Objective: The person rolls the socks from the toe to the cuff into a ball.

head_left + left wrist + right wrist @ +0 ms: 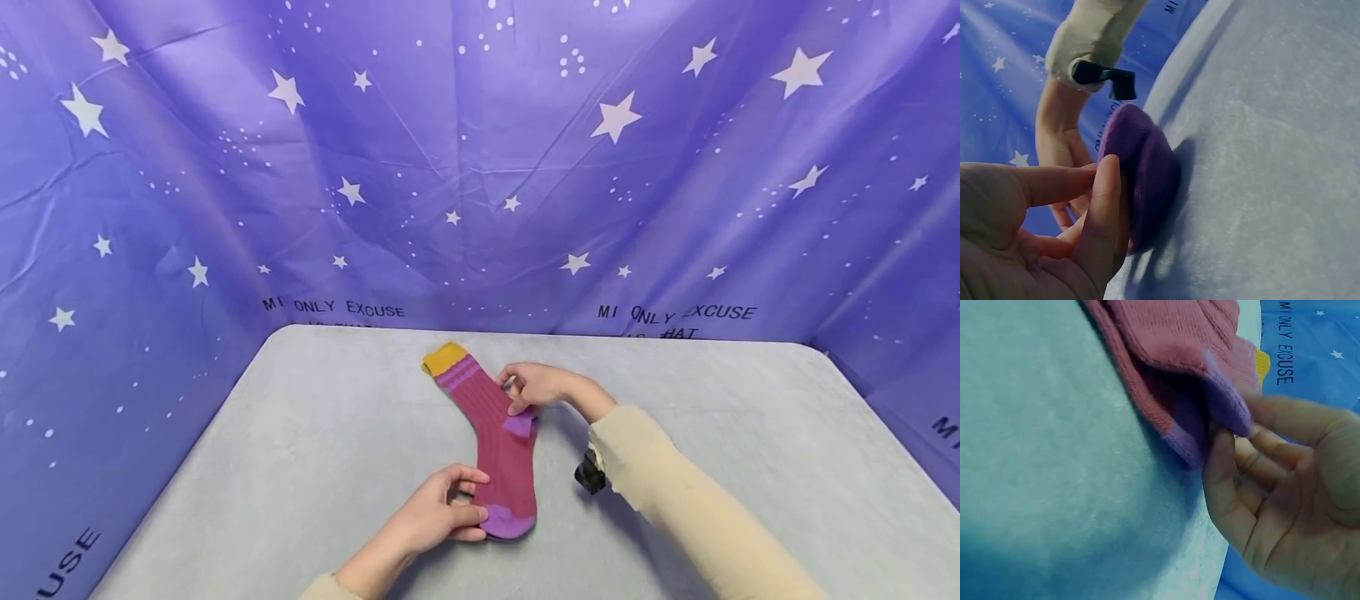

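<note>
A maroon ribbed sock (506, 467) with purple heel and toe, purple stripes and a mustard cuff (446, 360) lies on the grey table, cuff towards the far edge. My left hand (435, 512) pinches the side of its purple toe (1157, 165) between thumb and fingers. At the heel, my right hand (536, 387) pinches the purple fabric from the right. Two purple heel layers (1229, 403) show in the right wrist view, one above the other with a gap between; whether they belong to one sock or two, I cannot tell.
The pale grey table (315, 450) has rounded far corners. Behind and beside it hangs a purple-blue curtain (450, 150) with white stars and black lettering. A black wrist camera (589, 473) sticks out from the right sleeve (675, 492).
</note>
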Action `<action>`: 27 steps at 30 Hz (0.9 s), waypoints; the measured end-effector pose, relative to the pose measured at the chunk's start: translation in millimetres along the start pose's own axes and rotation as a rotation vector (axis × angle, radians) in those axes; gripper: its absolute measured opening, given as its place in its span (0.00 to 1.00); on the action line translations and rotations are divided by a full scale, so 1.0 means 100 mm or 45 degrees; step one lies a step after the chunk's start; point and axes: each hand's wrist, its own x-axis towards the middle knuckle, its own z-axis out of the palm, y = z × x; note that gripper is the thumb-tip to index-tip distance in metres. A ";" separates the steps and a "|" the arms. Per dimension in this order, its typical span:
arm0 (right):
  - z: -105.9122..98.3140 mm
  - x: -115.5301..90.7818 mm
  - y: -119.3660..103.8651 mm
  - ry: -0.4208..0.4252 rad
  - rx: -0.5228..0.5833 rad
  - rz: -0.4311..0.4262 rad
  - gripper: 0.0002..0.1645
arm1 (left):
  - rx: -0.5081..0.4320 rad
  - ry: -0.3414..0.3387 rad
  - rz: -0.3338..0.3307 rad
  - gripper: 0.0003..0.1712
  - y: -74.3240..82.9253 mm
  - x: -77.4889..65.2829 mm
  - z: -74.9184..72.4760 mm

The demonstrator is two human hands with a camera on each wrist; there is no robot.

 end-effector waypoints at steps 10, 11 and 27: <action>0.03 -0.19 0.20 0.217 -0.148 -0.039 0.22 | 0.711 -0.023 0.209 0.13 0.09 -0.03 0.01; 0.04 -0.23 0.21 0.264 -0.172 -0.063 0.21 | 0.810 -0.014 0.262 0.11 0.11 -0.03 -0.01; 0.57 -1.02 0.07 0.323 -0.109 -0.374 0.14 | 1.688 -0.237 0.700 0.22 0.12 0.02 -0.05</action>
